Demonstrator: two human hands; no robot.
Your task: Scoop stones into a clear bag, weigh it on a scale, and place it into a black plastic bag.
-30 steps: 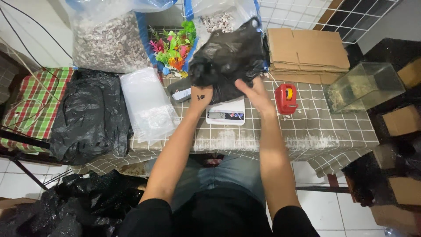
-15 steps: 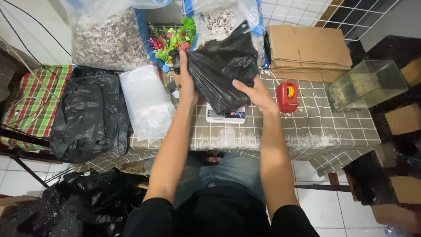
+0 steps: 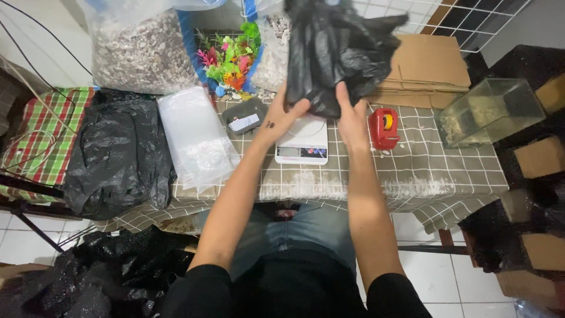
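Reaching over the checked desk (image 3: pixel 447 171), both hands grip a black bag (image 3: pixel 338 53) lifted above the white scale (image 3: pixel 302 143). Left hand (image 3: pixel 282 115) and right hand (image 3: pixel 352 115) have fingers clenched on its bottom edge. A red tape dispenser (image 3: pixel 383 126) lies just right; cardboard (image 3: pixel 429 70) lies behind.

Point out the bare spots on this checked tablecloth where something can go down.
The widest bare patch of the tablecloth runs from the red tape dispenser to the glass tank and down to the front edge. A narrower strip lies in front of the white scale. The back edge, with gravel bags and cardboard, is crowded.
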